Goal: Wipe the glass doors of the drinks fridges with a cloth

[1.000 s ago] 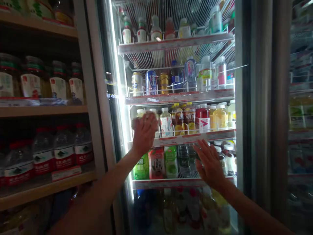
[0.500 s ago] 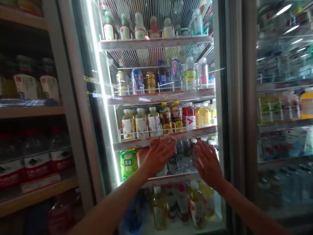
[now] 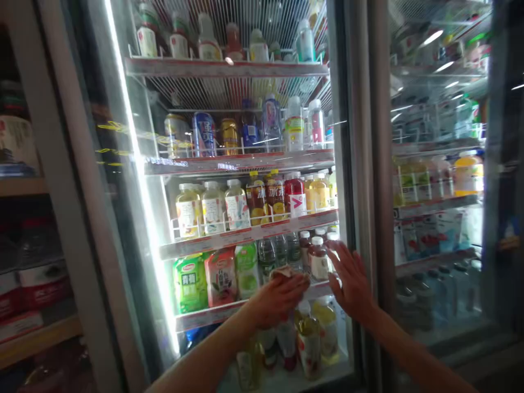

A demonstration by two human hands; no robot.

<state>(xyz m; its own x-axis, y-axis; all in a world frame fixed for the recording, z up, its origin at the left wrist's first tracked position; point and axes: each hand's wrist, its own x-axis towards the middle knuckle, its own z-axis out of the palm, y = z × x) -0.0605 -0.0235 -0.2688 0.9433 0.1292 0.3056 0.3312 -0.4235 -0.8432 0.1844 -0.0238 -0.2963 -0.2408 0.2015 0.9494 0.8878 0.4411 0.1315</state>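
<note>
My left hand [image 3: 278, 297] is closed on a pale, crumpled cloth [image 3: 282, 271]. It lies against the glass door of a drinks fridge, over the lower shelf's edge. Much of the cloth is hidden behind the fingers. To its right, my right hand [image 3: 352, 281] rests near the door's right edge with its fingers spread, holding nothing. Behind the glass, close to the hands, are a white-capped bottle [image 3: 319, 262] and a bottle with a red-and-white label [image 3: 309, 346]. Left of the cloth stand a red pouch [image 3: 221, 277] and a green pouch [image 3: 189, 284].
Fridge shelves hold cans [image 3: 203, 134] and bottles [image 3: 187, 210] higher up. A metal door frame [image 3: 374, 164] separates this door from another glass-fronted fridge with an orange drink [image 3: 468, 173]. A wooden shelf [image 3: 45, 338] with bottled drinks stands at the left.
My left hand has moved down the glass with the cloth, from the middle shelf edge to the lower one. My right hand stays near the door's right side. The view has shifted right.
</note>
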